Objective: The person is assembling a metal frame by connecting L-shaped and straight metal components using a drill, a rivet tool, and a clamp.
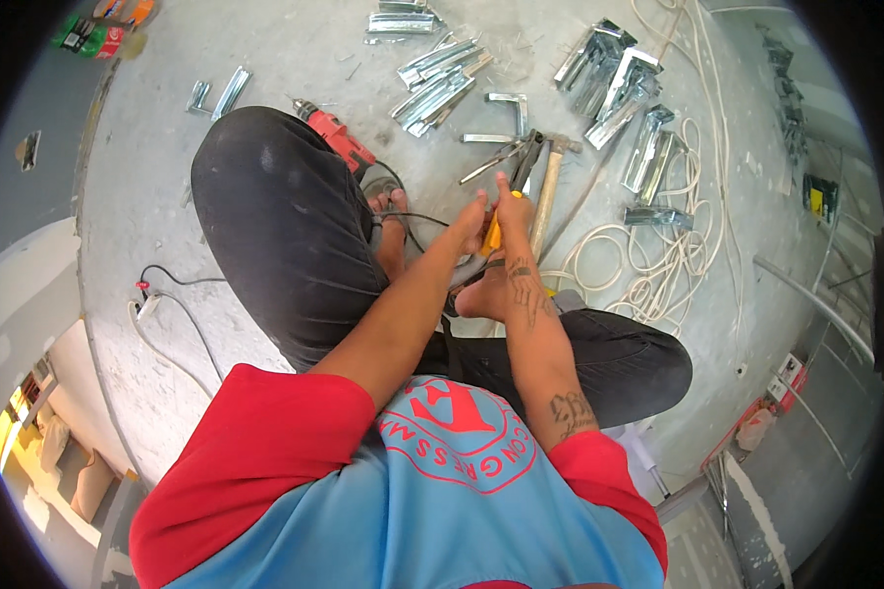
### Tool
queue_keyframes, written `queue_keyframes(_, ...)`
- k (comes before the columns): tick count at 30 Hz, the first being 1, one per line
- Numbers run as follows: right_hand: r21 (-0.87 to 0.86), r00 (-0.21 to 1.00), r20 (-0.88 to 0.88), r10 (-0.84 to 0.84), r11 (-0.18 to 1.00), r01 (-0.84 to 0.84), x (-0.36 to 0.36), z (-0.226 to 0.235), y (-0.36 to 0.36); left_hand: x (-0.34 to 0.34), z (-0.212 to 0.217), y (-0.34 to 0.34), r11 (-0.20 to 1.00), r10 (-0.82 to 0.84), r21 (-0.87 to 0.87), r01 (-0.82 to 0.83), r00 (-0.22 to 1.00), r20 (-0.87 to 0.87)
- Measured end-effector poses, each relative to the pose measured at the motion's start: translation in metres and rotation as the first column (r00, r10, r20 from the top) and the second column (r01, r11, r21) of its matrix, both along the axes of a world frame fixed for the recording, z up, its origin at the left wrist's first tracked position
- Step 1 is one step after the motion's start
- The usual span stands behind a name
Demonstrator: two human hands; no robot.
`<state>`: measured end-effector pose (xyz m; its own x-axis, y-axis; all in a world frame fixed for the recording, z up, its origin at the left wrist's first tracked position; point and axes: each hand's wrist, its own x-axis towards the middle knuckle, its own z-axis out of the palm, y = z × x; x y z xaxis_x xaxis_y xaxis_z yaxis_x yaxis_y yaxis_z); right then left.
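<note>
I sit cross-legged on a concrete floor with both hands close together over my feet. My right hand (514,213) is closed, thumb up, around a yellow-handled tool (492,236). Its working end cannot be made out. Right beside it, my left hand (469,226) is curled shut; what its fingers hold is hidden. Just beyond the hands lie a dark long-jawed hand tool (530,154) and a thin metal tool (488,165). A hammer (546,187) with a wooden handle lies right of my right hand. A bent metal bracket (521,115) rests farther out.
A red corded drill (336,137) lies by my left knee. Bundles of shiny metal brackets (442,83) are spread ahead, with more wrapped ones (609,79) at right. Coiled white cable (648,270) covers the floor at right. A green bottle (86,37) is far left.
</note>
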<state>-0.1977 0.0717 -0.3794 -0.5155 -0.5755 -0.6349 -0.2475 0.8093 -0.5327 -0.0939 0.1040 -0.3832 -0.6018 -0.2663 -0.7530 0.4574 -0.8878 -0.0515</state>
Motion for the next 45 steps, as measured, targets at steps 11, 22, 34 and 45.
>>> queue_keyframes(11,0.210,0.878,-0.273,0.394,0.915,-0.345,0.007,0.094,-0.007,-0.006,-0.005,-0.001,0.978,-0.122,-0.165,0.126,0.992,0.036)
queue_keyframes(22,0.072,0.979,0.168,0.112,0.990,-0.125,-0.024,0.061,-0.010,-0.003,0.006,-0.006,0.977,-0.047,-0.209,0.053,0.998,0.034)
queue_keyframes(34,-0.063,0.980,0.187,-0.062,0.995,0.075,-0.011,-0.023,0.006,-0.006,-0.024,0.003,0.999,0.008,0.052,-0.016,0.988,0.155)
queue_keyframes(45,-0.194,0.911,-0.291,-0.293,0.950,0.243,-0.015,0.018,0.022,-0.015,-0.043,-0.004,0.735,-0.070,-0.450,0.507,0.717,0.693)
